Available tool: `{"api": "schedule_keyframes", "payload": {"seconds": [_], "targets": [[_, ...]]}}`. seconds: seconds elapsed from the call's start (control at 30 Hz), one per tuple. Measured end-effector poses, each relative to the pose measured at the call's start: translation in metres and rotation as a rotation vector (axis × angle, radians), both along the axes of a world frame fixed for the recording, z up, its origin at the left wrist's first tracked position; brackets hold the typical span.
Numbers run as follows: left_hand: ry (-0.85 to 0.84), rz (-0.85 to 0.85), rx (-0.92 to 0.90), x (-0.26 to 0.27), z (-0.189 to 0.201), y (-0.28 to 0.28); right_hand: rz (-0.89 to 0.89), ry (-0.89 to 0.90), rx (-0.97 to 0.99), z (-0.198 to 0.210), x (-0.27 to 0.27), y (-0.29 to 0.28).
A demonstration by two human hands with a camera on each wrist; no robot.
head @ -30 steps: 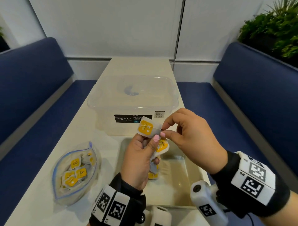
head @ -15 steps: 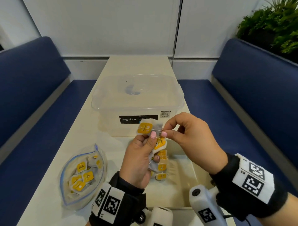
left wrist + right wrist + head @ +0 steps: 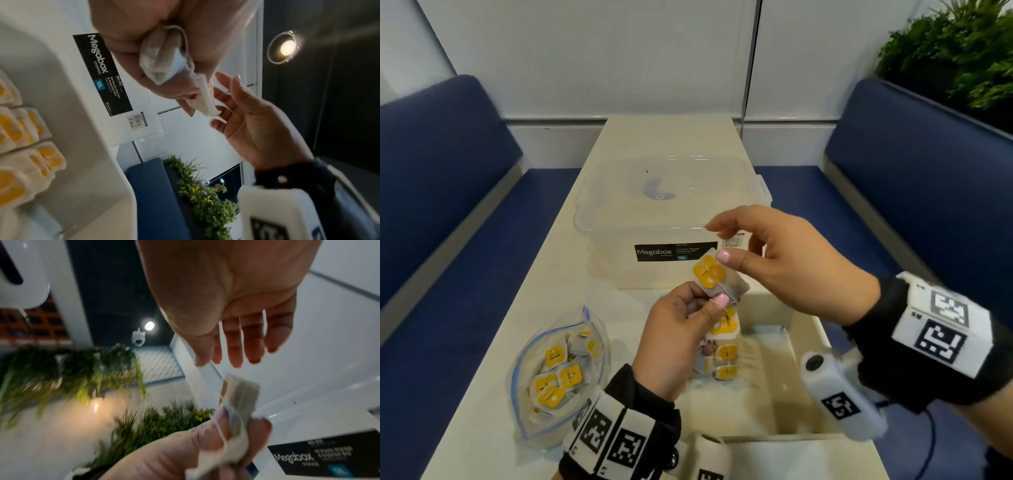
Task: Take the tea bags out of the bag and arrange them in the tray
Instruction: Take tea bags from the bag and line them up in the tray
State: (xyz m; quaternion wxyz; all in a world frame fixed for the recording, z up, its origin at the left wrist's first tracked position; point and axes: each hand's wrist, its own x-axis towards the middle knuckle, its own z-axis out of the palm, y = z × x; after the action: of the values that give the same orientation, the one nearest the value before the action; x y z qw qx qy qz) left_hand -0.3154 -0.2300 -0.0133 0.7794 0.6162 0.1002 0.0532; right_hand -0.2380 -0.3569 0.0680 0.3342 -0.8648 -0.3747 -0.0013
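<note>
Holding tea-bag cluster (image 3: 717, 291) above tray (image 3: 804, 346): left hand (image 3: 678, 339), fingers curled round it. Right hand (image 3: 784, 263): pinch on string released since half second ago, fingers now spread, holding nothing. Judgement: string freed, top bag ready for placing. Zip bag (image 3: 558, 373) left on desk (image 3: 493, 394), bags inside. Head view shows placed bags in tray; right wrist view does not. Megabox container (image 3: 671, 219) beyond.
</note>
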Motion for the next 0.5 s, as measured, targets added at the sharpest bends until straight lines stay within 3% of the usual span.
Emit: {"api": "schedule_keyframes", "payload": {"seconds": [0.17, 0.5], "targets": [[0.015, -0.055, 0.211, -0.004, -0.006, 0.005, 0.124, -0.068, -0.417, 0.015, 0.01, 0.004], [0.144, 0.074, 0.054, -0.021, -0.029, 0.021, 0.066, -0.005, -0.563, -0.001, 0.023, -0.013]]}}
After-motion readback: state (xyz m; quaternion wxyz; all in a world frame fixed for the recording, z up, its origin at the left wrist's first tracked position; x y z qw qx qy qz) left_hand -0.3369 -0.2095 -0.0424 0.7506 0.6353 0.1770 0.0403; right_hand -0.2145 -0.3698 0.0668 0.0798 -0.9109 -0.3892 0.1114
